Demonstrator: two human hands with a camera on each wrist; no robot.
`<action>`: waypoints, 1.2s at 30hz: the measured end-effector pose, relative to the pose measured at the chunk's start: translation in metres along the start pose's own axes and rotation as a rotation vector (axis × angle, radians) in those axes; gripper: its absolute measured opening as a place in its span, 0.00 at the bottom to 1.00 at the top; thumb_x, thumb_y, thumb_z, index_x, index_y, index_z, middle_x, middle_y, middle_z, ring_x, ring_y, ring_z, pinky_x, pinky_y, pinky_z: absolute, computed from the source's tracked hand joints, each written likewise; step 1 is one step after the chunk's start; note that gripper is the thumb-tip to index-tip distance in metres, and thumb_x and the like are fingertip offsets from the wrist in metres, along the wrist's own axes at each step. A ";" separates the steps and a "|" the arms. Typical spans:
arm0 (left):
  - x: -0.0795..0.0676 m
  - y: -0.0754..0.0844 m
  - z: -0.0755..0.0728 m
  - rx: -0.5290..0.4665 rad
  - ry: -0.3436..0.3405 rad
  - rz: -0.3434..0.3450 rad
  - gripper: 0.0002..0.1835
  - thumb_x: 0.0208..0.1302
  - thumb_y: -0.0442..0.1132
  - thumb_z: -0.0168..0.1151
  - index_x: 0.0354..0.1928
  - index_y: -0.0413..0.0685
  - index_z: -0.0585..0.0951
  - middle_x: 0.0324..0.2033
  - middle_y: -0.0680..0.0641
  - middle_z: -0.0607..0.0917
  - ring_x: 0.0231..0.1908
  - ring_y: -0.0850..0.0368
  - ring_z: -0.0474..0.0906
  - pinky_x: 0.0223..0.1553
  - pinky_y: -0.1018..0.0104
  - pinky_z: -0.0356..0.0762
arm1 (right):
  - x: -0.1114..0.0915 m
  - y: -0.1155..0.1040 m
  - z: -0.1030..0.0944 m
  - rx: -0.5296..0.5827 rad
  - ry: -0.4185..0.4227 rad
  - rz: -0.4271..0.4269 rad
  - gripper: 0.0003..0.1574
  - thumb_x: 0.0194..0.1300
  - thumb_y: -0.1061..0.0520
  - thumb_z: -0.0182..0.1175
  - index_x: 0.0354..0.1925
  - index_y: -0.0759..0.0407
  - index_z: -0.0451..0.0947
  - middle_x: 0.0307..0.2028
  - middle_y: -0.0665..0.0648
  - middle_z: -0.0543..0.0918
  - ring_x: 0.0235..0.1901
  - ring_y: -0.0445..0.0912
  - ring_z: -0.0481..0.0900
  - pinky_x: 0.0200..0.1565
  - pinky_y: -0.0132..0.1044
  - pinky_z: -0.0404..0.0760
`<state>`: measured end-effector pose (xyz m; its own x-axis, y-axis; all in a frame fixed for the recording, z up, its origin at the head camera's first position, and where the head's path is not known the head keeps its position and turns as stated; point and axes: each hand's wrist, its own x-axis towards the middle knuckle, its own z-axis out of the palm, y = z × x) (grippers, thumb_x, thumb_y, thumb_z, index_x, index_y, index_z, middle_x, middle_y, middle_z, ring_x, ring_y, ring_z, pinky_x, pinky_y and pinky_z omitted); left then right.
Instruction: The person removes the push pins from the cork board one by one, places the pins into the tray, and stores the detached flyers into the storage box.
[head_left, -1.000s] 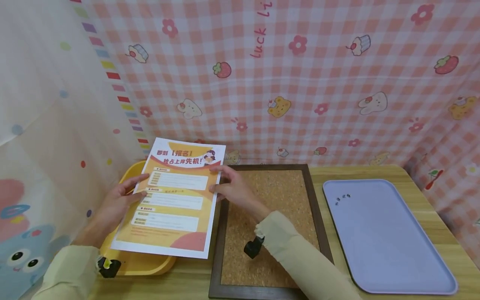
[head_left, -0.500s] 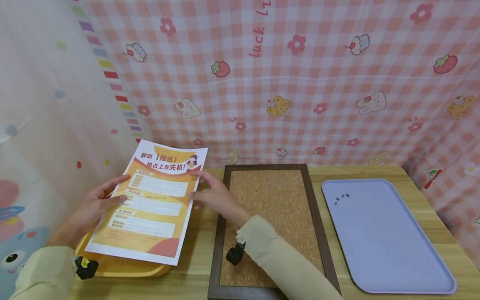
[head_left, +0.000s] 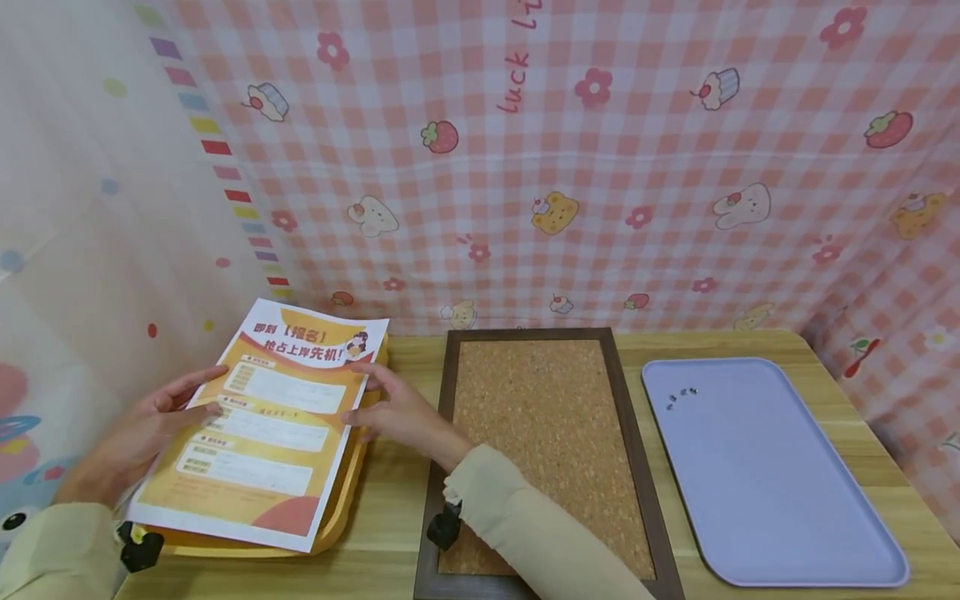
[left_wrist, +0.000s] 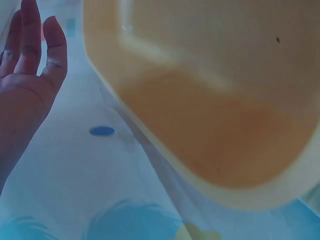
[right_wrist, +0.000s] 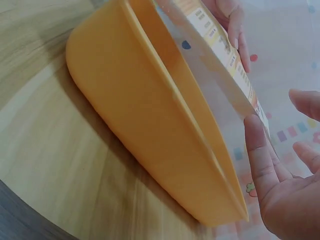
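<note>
A printed flyer (head_left: 255, 433), orange and white with Chinese lettering, is held tilted over a deep yellow tray (head_left: 341, 508). My left hand (head_left: 142, 429) pinches its left edge, thumb on the printed face. At the right edge, my right hand (head_left: 397, 417) holds the sheet by its fingertips. In the right wrist view, a gap shows between the flyer (right_wrist: 225, 55) and the rim of the yellow tray (right_wrist: 165, 85). The left wrist view shows the tray's inside (left_wrist: 210, 130) beside my left hand (left_wrist: 30, 75); the grip itself cannot be made out there.
A cork board (head_left: 540, 433) in a dark brown frame lies on the wooden table (head_left: 390, 500), partly under my right sleeve. Further right is a lilac tray (head_left: 780, 483) with several tiny metallic pieces (head_left: 682, 394) near its far left corner. Patterned curtains (head_left: 450, 208) enclose the table.
Both hands have carried the flyer left and slightly down, from near the cork board's left edge to over the yellow tray. The board and lilac tray have stayed in place.
</note>
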<state>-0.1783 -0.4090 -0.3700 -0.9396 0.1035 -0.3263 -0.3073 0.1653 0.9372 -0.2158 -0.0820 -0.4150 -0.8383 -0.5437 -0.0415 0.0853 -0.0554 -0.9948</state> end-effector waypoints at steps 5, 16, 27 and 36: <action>0.001 -0.004 -0.006 0.037 0.004 -0.041 0.35 0.66 0.43 0.57 0.71 0.69 0.56 0.43 0.63 0.79 0.39 0.54 0.81 0.40 0.58 0.81 | -0.001 0.002 0.007 -0.021 -0.010 0.027 0.41 0.54 0.60 0.68 0.64 0.38 0.66 0.52 0.53 0.67 0.25 0.52 0.82 0.39 0.53 0.80; 0.004 -0.012 -0.007 0.066 0.059 -0.094 0.36 0.63 0.48 0.60 0.70 0.71 0.57 0.41 0.67 0.80 0.39 0.52 0.82 0.41 0.57 0.80 | -0.001 0.009 0.015 0.005 -0.053 0.043 0.42 0.57 0.60 0.66 0.66 0.39 0.63 0.55 0.53 0.64 0.34 0.46 0.82 0.38 0.49 0.81; 0.010 -0.020 -0.004 0.196 0.111 -0.094 0.39 0.60 0.56 0.60 0.71 0.68 0.56 0.59 0.52 0.66 0.41 0.61 0.78 0.42 0.64 0.79 | -0.004 0.010 0.017 -0.092 -0.077 0.067 0.43 0.59 0.53 0.65 0.68 0.34 0.58 0.60 0.54 0.63 0.28 0.52 0.83 0.36 0.40 0.80; 0.011 -0.023 -0.001 0.209 0.144 -0.163 0.40 0.58 0.60 0.60 0.71 0.74 0.54 0.65 0.43 0.60 0.43 0.51 0.80 0.45 0.60 0.79 | -0.003 0.014 0.017 -0.133 -0.075 0.071 0.45 0.60 0.48 0.63 0.70 0.35 0.53 0.64 0.57 0.61 0.28 0.50 0.83 0.38 0.36 0.77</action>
<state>-0.1822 -0.4127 -0.3952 -0.8967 -0.0792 -0.4355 -0.4322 0.3685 0.8230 -0.2028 -0.0958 -0.4270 -0.7895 -0.6038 -0.1098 0.0663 0.0940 -0.9934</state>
